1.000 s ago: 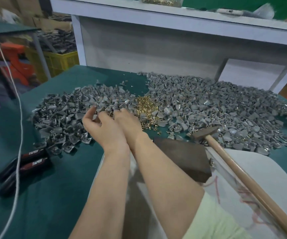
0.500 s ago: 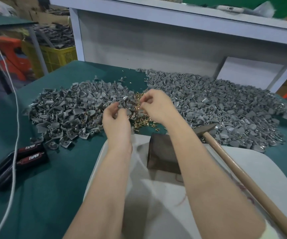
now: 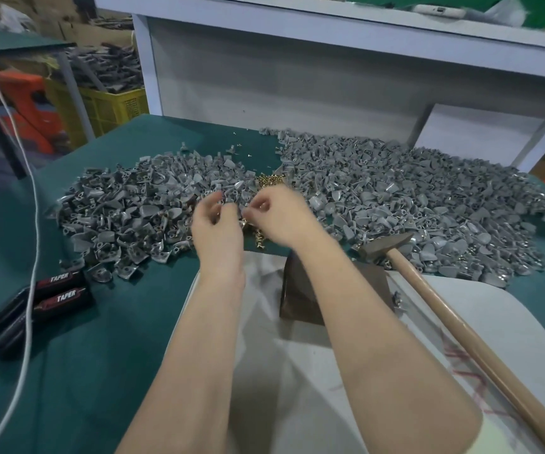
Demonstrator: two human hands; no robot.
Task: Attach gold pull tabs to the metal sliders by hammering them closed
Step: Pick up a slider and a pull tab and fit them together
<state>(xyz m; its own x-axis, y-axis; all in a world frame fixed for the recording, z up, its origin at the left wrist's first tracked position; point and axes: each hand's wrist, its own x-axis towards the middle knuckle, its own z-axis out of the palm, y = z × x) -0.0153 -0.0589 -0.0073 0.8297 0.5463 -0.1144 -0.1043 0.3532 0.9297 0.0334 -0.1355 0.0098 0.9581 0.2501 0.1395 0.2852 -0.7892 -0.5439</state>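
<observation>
A: Looking for the gold tabs (image 3: 269,182). Where?
B: Piled small on the green table (image 3: 84,371), wedged between the left heap of grey sliders (image 3: 127,211) and the far bigger right heap (image 3: 421,204). Partly hidden behind both hands, with a few more strewn just below the wrists.
A: And the left hand (image 3: 218,234)?
B: Raised over the near edge of the left heap, back to the camera, fingers loosely bent and spread. Blurred; cannot tell whether gripping anything.
A: Same for the right hand (image 3: 284,221)?
B: Close beside the left, nearly meeting it at the fingertips. Curled in, tips drawn toward the thumb as if pinching something tiny. Too smeared to tell what, or whether anything at all.
A: Hammer (image 3: 454,319)?
B: Lying untouched to the right, wooden handle slanting toward the near right corner, head at the edge of the right heap.
A: Anything under the forearms?
B: A dark block (image 3: 297,299) on a white sheet (image 3: 281,388), half covered by the right forearm, just left of the hammer head.
A: Off to the left?
B: Two black packs marked TAPER (image 3: 58,290), side by side, crossed by a white cord (image 3: 34,257). Farther back, a yellow crate (image 3: 114,106), and a white shelf (image 3: 330,34) behind the table.
</observation>
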